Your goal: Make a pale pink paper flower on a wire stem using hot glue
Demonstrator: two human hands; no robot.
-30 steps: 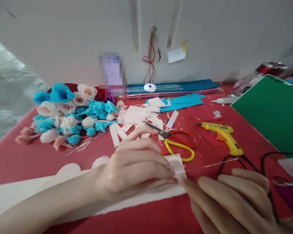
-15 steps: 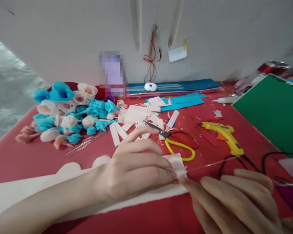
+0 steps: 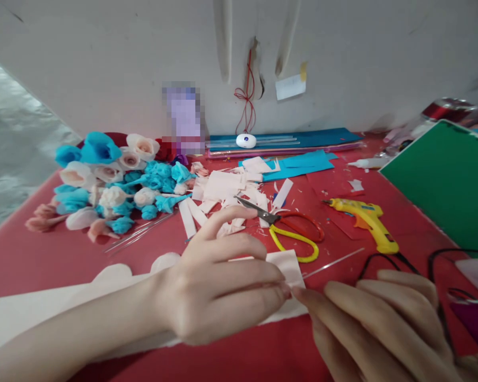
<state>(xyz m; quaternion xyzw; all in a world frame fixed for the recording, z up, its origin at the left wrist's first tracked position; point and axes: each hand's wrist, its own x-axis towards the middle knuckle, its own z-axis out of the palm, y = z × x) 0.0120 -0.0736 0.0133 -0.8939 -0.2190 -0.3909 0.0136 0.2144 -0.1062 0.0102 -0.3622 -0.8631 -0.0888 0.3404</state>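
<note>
At the far left of the table [image 3: 32, 260] lies a heap of blue, white and pink paper flowers [image 3: 111, 185], already rolled and on stems, with a few bare wires [image 3: 139, 233] just beside it. By the look of it many are done, and those spare wires have no paper on them yet. A scalloped cream sheet [image 3: 115, 276] lies under the left forearm, reaching toward the near edge.

The left hand [image 3: 218, 292] is at the centre with its fingers narrowed: thumb and lower fingers pinch a pale pink paper piece [image 3: 292, 268], and the index finger is lifted off. A thin wire [image 3: 334, 262] runs out from under that piece, up and to the right. Behind the hand are cut pink strips [image 3: 223, 188], so stock is ready. The scissors [image 3: 290, 233] lie just beyond the paper piece.

The right hand [image 3: 385, 323] meets the paper's near corner with a fingertip. Its thumb is hidden, so I cannot tell whether it grips.

Open room is tight to the right: a yellow glue gun [image 3: 366, 220], a black cord [image 3: 433, 254] near the right knuckles, and a green sheet [image 3: 445, 180] at the table's right side. Bare red table lies in front, along the near edge.
</note>
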